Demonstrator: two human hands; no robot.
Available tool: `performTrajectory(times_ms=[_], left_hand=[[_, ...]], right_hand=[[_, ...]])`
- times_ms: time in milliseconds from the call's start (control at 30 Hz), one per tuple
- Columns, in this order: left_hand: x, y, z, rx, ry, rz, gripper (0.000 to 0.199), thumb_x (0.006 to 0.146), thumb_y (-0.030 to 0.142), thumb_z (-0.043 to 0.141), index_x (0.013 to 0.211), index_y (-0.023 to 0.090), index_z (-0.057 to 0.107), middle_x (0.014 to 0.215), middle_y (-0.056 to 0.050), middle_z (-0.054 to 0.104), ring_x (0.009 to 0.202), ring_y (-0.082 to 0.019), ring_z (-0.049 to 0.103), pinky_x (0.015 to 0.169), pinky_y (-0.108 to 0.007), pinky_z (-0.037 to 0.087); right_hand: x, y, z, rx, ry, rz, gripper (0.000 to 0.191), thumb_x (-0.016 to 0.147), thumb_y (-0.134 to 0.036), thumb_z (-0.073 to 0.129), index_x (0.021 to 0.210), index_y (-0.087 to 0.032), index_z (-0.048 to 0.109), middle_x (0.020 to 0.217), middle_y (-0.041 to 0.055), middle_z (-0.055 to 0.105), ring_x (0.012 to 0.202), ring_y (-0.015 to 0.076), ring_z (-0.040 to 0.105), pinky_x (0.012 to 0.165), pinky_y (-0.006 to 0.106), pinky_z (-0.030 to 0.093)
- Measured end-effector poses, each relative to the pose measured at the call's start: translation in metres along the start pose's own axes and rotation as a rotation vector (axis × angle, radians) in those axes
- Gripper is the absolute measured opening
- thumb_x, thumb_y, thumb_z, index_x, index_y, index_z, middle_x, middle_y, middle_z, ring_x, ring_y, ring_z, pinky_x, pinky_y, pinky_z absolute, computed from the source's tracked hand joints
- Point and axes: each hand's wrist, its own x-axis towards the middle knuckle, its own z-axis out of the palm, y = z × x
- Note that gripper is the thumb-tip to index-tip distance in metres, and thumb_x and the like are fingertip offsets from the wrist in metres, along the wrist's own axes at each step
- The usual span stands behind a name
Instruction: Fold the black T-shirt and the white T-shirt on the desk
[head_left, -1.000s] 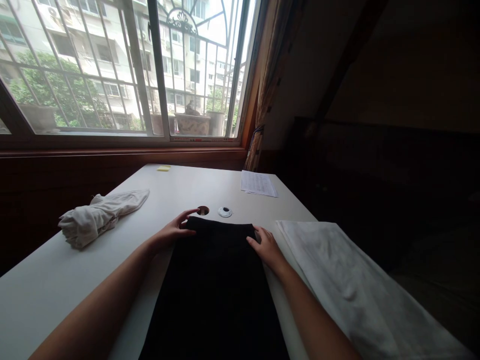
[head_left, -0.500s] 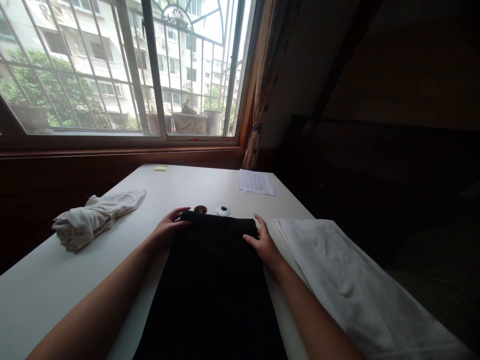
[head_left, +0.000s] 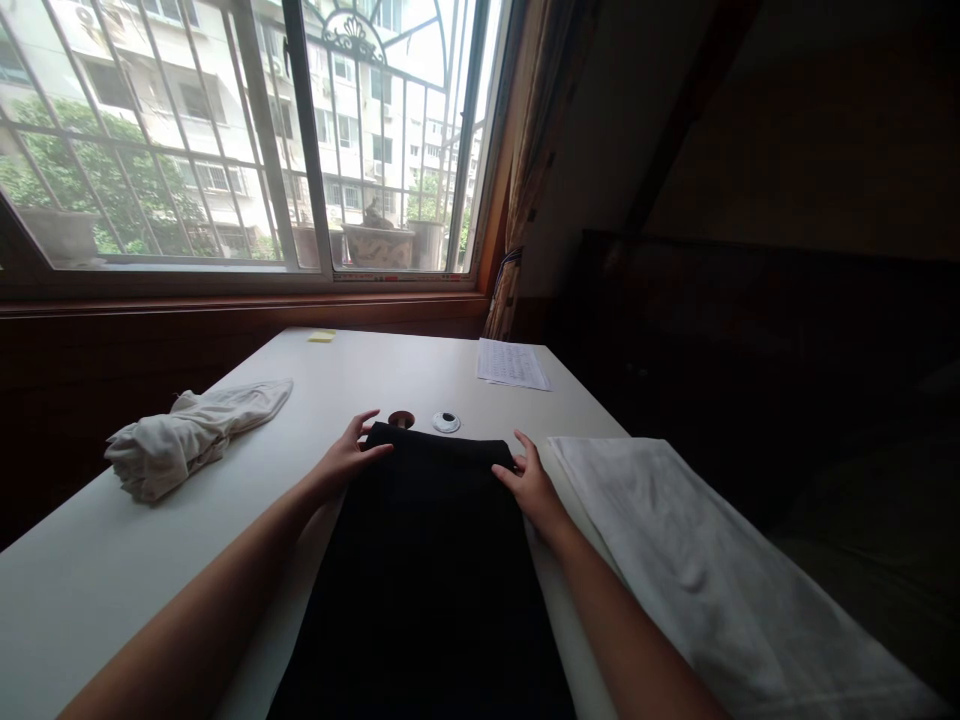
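Two bare hands frame a black cloth (head_left: 431, 580) in the head view. The cloth lies lengthwise on a white table (head_left: 135, 600), its near end running out of sight at the bottom. The left hand (head_left: 349, 458) is at the cloth's far left corner, thumb on top and forefinger lifted away from it. The right hand (head_left: 534, 488) is at the far right corner, thumb on the edge and forefinger spread. The hands stand apart, the cloth's width between them; whether the hidden fingers pinch the fabric from beneath, one cannot tell.

Just beyond the cloth's far edge are a round hole (head_left: 401, 420) and a white cap (head_left: 446, 422). To the right of the cloth lies a pale sheet (head_left: 697, 560), flat; well to its left, a crumpled grey garment (head_left: 180, 440). Farther beyond it are papers (head_left: 514, 364).

The step in hand seems to be straightening the far edge. The next move would call for matched holds on both corners and even tension, since a lopsided pull could skew the cloth.
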Motion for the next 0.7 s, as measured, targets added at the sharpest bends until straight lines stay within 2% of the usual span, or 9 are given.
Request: performTrajectory(times_ms=[133,267,367,500,600,700], left_hand=[[-0.005,0.016,-0.004,0.064,-0.102,-0.074,0.095,0.077,0.049,0.084,0.154,0.033,0.03,0.138,-0.015,0.057,0.115,-0.035,0.067,0.095,-0.049,0.058],[-0.011,0.026,-0.017,0.013,-0.269,-0.177,0.105,0.076,0.041,0.086,0.158,0.035,0.021,0.129,-0.014,0.065,0.115,-0.034,0.068,0.094,-0.048,0.058],[-0.018,0.029,-0.025,0.006,-0.394,-0.243,0.106,0.077,0.039,0.086,0.16,0.035,0.02,0.126,-0.014,0.067,0.108,-0.035,0.071,0.088,-0.048,0.06],[-0.022,0.028,-0.024,0.056,-0.436,-0.102,0.106,0.072,0.032,0.089,0.158,0.039,0.027,0.148,-0.012,0.054,0.131,-0.036,0.057,0.102,-0.047,0.054],[-0.019,0.022,-0.016,0.105,-0.447,0.023,0.098,0.074,0.032,0.087,0.156,0.039,0.034,0.156,-0.008,0.046,0.14,-0.034,0.048,0.113,-0.05,0.044],[-0.014,0.014,-0.004,0.152,-0.378,0.161,0.089,0.08,0.036,0.082,0.156,0.035,0.035,0.156,-0.008,0.046,0.143,-0.035,0.044,0.117,-0.053,0.039]], right_hand=[[-0.001,-0.005,-0.006,-0.115,-0.045,0.04,0.086,0.086,-0.051,0.067,0.157,-0.029,0.026,0.128,0.0132,0.065,0.121,0.0308,0.063,0.103,0.05,0.049],[-0.009,-0.024,-0.025,-0.013,-0.327,0.208,0.096,0.086,-0.058,0.068,0.16,-0.027,0.016,0.117,0.0136,0.07,0.097,0.0302,0.073,0.083,0.049,0.059],[-0.019,-0.04,-0.039,0.06,-0.529,0.332,0.114,0.079,-0.058,0.077,0.162,-0.033,0.003,0.128,0.0172,0.065,0.093,0.0314,0.074,0.073,0.046,0.061],[-0.032,-0.056,-0.048,0.123,-0.664,0.329,0.126,0.07,-0.04,0.088,0.161,-0.04,0.0,0.138,0.0152,0.059,0.106,0.0328,0.07,0.078,0.045,0.061],[-0.037,-0.063,-0.051,0.132,-0.701,0.309,0.119,0.071,-0.031,0.085,0.162,-0.037,0.008,0.134,0.0125,0.063,0.108,0.0309,0.07,0.084,0.043,0.059],[-0.037,-0.064,-0.053,0.115,-0.65,0.237,0.108,0.075,-0.029,0.08,0.161,-0.033,0.017,0.131,0.0107,0.065,0.107,0.0279,0.07,0.089,0.041,0.058]])
